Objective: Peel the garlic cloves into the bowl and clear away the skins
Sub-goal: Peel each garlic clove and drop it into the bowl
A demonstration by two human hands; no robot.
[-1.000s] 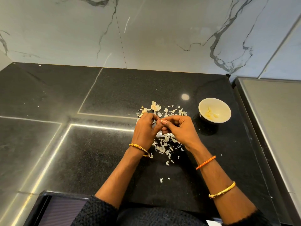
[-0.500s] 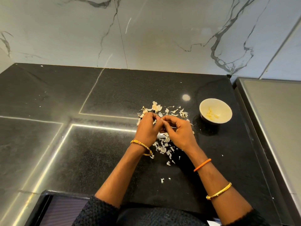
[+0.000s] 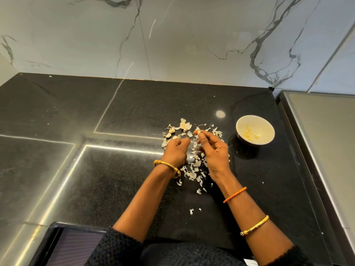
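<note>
Papery skins [image 3: 194, 166] litter the black counter [image 3: 115, 179] under our hands, none cleared yet, while several peeled cloves [image 3: 249, 134] already lie in the white bowl [image 3: 269, 139] off to the right. Our right hand [image 3: 215, 152] pinches a bare clove [image 3: 198, 133] at its fingertips; our left hand [image 3: 175, 151] is curled, perhaps on skin, we cannot tell. A few unpeeled pieces [image 3: 171, 132] seem left beyond; nothing blocks the bowl

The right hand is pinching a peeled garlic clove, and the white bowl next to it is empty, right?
Not quite. The head view shows the white bowl already holds several peeled cloves. The rest is right: the right hand pinches a garlic clove.
</note>
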